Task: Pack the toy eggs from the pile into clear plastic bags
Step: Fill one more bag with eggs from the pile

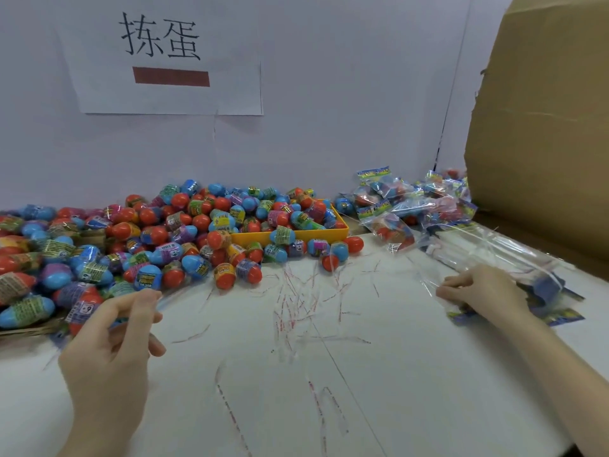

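Both arms come up from the bottom edge bare to the frame's limit; no sleeve, glove, ring, watch or bracelet shows on either; the left hand has slim fingers with short, unpainted nails; the right hand looks likewise plain, its forearm uncovered.

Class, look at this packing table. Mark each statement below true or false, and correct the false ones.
1. The toy eggs are piled at the left and centre of the table. True.
2. The tray among the eggs is green. False: it is yellow.
3. The right hand pinches a clear plastic bag. True.
4. The filled bags lie by the left hand. False: they lie far right, near the cardboard box.
5. A paper sign hangs on the wall. True.
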